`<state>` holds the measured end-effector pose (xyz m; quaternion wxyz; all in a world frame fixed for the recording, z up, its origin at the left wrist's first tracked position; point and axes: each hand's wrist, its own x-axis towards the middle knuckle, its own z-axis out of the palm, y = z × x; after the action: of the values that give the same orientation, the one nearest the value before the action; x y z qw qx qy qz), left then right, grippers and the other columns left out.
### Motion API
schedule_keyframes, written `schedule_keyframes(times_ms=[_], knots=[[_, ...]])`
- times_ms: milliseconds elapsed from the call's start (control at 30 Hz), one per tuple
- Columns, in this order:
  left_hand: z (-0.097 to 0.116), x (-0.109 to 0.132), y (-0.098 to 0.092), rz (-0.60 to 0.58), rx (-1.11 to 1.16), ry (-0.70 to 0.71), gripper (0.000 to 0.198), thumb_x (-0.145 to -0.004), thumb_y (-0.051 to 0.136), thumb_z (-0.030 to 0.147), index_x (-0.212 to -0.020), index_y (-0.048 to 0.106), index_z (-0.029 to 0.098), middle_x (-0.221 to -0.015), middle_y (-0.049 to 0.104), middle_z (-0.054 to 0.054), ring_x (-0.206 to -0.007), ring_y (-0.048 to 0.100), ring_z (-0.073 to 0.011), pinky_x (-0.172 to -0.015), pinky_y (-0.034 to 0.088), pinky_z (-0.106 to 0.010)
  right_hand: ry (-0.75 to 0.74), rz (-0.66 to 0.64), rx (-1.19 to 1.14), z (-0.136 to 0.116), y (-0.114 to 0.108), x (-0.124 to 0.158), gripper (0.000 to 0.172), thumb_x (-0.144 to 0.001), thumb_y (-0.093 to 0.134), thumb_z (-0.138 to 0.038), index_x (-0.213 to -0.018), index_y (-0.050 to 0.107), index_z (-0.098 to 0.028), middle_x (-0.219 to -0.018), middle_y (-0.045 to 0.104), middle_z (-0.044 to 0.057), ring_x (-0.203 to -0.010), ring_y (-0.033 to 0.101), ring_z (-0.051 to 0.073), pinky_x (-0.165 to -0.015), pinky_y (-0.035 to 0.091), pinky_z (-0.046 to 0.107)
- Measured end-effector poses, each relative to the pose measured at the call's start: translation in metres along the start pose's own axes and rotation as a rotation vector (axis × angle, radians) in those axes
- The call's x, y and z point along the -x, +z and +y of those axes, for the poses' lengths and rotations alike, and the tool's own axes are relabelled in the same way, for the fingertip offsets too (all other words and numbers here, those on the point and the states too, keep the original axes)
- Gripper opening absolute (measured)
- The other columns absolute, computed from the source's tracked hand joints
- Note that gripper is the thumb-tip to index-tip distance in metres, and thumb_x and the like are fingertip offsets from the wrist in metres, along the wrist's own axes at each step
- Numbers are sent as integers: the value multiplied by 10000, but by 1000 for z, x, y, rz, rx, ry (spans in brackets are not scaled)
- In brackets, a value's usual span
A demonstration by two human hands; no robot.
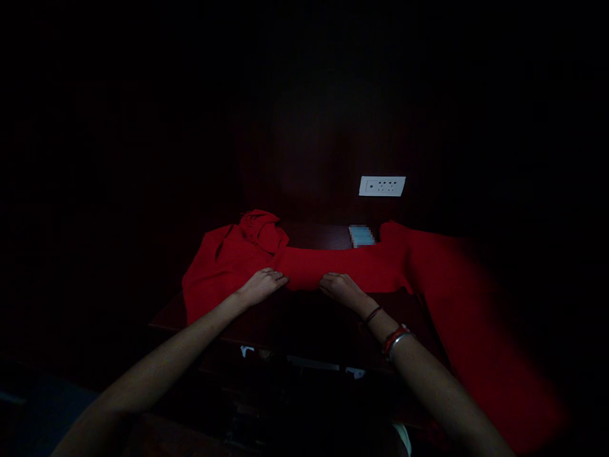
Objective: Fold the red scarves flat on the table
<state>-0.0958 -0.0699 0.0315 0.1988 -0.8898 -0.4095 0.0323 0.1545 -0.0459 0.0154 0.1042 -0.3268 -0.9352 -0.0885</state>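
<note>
Left hand and right hand are set at the near edge of a red cloth.
Both are curled; whether fabric is pinched cannot be told. Its narrow strip is laid between and just beyond them, seemingly so as to be kept straight on the dark table. Behind it, a pale blurred object is seen, then a wall socket.

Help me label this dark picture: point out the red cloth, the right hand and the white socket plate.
Red cloth [354,265], head view: on its narrow middle stretch.
Right hand [343,289], head view: on its back.
White socket plate [382,186], head view: on its face.
</note>
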Motion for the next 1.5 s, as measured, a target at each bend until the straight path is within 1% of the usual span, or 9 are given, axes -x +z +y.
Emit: schedule_keyframes(times_ms=[100,167,400,533,700,900,1133,1300,1500], knots=[[-9,2,-2,-10,-22,-103,295,-779,407,75,-1050,491,159,-966,556,-71,-850,525,-169,-737,380,-277,46,8,3,0,-1,0,176,-852,360,-214,-851,531,-169,-846,588,37,-740,535,108,-615,349,198],[-10,4,-4,2,-16,-113,277,-782,400,76,-1024,501,164,-966,547,-67,-846,521,-168,-731,380,-276,56,10,1,0,-2,0,172,-851,361,-213,-847,526,-168,-834,590,32,-719,537,105,-603,345,197],[19,-8,-4,63,50,-62,219,-804,433,196,-1010,509,188,-950,541,-54,-853,502,-170,-747,360,-294,-37,47,-3,-2,-3,0,172,-847,382,-239,-844,540,-171,-857,584,34,-789,514,115,-644,351,200],[22,-11,2,33,87,-36,185,-808,419,140,-951,531,175,-852,567,-38,-775,521,-142,-731,363,-272,-27,26,42,1,-1,0,180,-846,386,-224,-809,554,-170,-816,583,35,-751,512,114,-642,355,204],[22,-5,7,149,128,-62,292,-809,431,172,-1099,460,188,-1052,524,-61,-946,480,-162,-821,340,-286,2,67,25,4,-2,0,168,-839,397,-218,-806,553,-163,-819,586,33,-743,516,115,-662,362,207],[26,-10,3,24,93,-91,276,-779,399,50,-1013,507,148,-900,565,-76,-828,525,-169,-757,378,-304,29,71,24,5,-2,0,179,-839,390,-220,-795,553,-158,-804,585,46,-732,514,119,-684,359,221],[28,-7,12,56,69,-126,264,-785,380,49,-985,504,170,-996,496,-67,-938,459,-175,-813,356,-306,14,47,57,5,-1,1,143,-825,408,-198,-798,544,-162,-804,579,42,-737,508,128,-689,354,237],[29,-9,6,55,95,-134,217,-793,393,86,-957,511,165,-960,498,-64,-868,468,-172,-755,378,-293,6,57,17,1,-2,1,118,-813,426,-201,-836,534,-163,-858,568,52,-789,504,135,-728,361,250],[29,-2,4,30,107,-54,199,-798,408,97,-942,517,181,-910,515,-37,-843,479,-149,-752,375,-257,-85,37,-76,-2,-3,5,149,-804,433,-155,-888,554,-177,-885,595,34,-825,529,125,-743,394,236]])
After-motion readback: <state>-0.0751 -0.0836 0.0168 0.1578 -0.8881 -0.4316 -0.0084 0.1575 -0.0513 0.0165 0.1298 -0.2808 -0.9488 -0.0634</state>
